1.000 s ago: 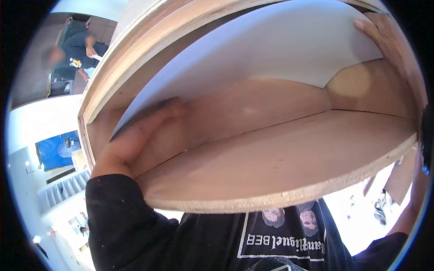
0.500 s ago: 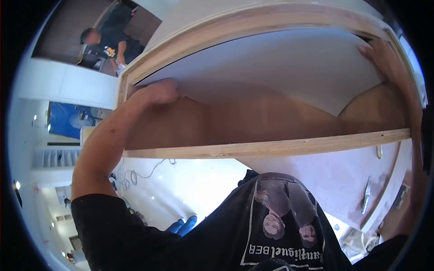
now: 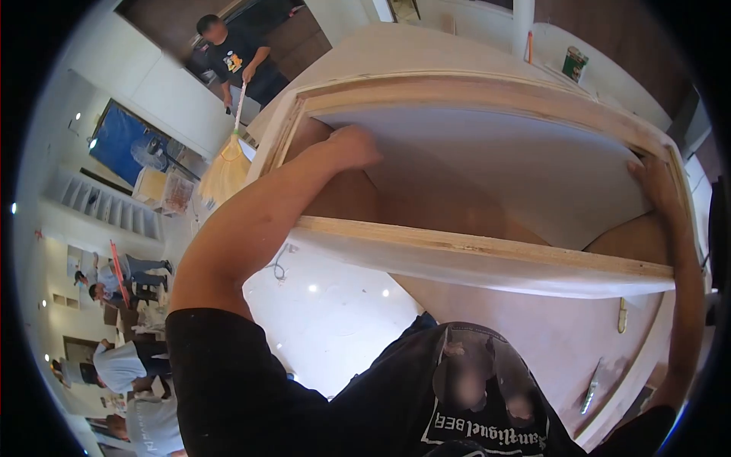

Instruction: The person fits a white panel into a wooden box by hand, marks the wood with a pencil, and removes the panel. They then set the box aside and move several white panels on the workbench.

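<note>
A thin, pale grey sheet stands inside an open wooden box frame, bowed slightly, its pointed lower corner close to the near rail. My left hand is closed at the sheet's upper left edge, its fingertips hidden; it seems to grip that edge. On the other side, my right hand pinches the sheet's right edge, thumb on the front face and fingers mostly out of sight behind. Brown inner boards of the box show below the sheet.
A putty knife and a yellow-handled tool lie on the board at lower right. Beyond the box, a co-worker holds a broom. A can stands at the back; several people are at far left.
My view has shifted, bringing the broom and more people into sight. The sheet sits lower in the box, its corner nearer the near rail. Both hands remain at its edges.
</note>
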Motion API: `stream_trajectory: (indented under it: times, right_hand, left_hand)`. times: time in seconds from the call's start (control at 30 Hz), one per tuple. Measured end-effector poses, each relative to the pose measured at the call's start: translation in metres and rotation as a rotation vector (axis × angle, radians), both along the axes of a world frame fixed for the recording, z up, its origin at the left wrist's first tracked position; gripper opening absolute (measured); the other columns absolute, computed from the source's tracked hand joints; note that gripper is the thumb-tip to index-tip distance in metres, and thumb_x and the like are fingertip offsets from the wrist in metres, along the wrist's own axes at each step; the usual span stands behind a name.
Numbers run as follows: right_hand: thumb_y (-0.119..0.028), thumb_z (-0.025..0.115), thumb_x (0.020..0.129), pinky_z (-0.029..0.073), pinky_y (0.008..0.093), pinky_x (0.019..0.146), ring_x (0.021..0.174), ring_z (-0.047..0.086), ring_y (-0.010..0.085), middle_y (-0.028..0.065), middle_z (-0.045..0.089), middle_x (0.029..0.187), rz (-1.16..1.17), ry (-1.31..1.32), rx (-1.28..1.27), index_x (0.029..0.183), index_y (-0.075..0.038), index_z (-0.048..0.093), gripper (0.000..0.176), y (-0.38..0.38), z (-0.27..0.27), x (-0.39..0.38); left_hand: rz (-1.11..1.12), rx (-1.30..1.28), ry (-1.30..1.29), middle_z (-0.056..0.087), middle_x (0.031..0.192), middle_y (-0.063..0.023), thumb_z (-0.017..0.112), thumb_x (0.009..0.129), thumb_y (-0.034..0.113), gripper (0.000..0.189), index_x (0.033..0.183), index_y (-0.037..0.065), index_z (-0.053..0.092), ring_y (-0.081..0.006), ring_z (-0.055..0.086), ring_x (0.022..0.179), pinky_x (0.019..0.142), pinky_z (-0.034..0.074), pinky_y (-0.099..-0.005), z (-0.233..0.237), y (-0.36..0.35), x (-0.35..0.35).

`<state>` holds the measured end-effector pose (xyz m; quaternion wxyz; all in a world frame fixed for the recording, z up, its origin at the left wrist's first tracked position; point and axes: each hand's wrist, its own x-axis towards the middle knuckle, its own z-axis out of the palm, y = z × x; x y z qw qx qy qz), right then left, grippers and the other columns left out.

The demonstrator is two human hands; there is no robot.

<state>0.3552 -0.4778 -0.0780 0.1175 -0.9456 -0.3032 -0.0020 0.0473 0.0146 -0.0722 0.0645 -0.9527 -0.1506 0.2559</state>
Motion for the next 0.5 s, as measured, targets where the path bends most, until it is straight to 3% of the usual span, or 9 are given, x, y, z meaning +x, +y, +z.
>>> stream_trajectory:
  times: [0.2, 0.33, 0.37, 0.5]
  right_hand:
    - [-0.035, 0.062, 0.090, 0.047, 0.0464, 0.081, 0.090, 0.066, 0.0427, 0.0328, 0.065, 0.093, 0.008, 0.014, 0.012, 0.101, 0.009, 0.065, 0.045, -0.016, -0.001, -0.011]
    - [-0.030, 0.060, 0.092, 0.047, 0.0427, 0.086, 0.092, 0.066, 0.0395, 0.0292, 0.068, 0.095, 0.047, 0.051, 0.031, 0.110, 0.008, 0.064, 0.042, -0.009, -0.011, -0.015]
    - [-0.030, 0.060, 0.092, 0.046, 0.0424, 0.087, 0.094, 0.066, 0.0396, 0.0289, 0.068, 0.097, 0.065, 0.037, 0.038, 0.112, 0.007, 0.064, 0.042, -0.012, 0.015, -0.009]
    - [-0.030, 0.059, 0.093, 0.045, 0.0415, 0.091, 0.099, 0.064, 0.0393, 0.0270, 0.067, 0.103, 0.091, 0.004, 0.086, 0.117, 0.005, 0.063, 0.042, -0.010, 0.014, -0.017]
  left_hand:
    - [0.097, -0.019, -0.023, 0.068, 0.100, -0.0276, 0.064, 0.085, 0.044, 0.049, 0.092, -0.004, 0.072, -0.0409, 0.065, 0.098, 0.091, 0.050, -0.0462, 0.011, -0.025, -0.002]
    - [0.096, 0.011, 0.040, 0.067, 0.106, -0.0253, 0.065, 0.084, 0.044, 0.049, 0.097, -0.002, 0.073, -0.0393, 0.065, 0.102, 0.093, 0.049, -0.0452, 0.007, -0.030, 0.001]
    - [0.132, 0.000, -0.005, 0.067, 0.107, -0.0250, 0.065, 0.084, 0.044, 0.048, 0.098, -0.002, 0.073, -0.0390, 0.065, 0.103, 0.093, 0.049, -0.0450, 0.017, -0.036, 0.004]
    - [0.138, -0.009, -0.029, 0.067, 0.110, -0.0242, 0.066, 0.084, 0.044, 0.048, 0.101, 0.000, 0.072, -0.0378, 0.064, 0.105, 0.094, 0.049, -0.0449, 0.029, -0.043, 0.001]
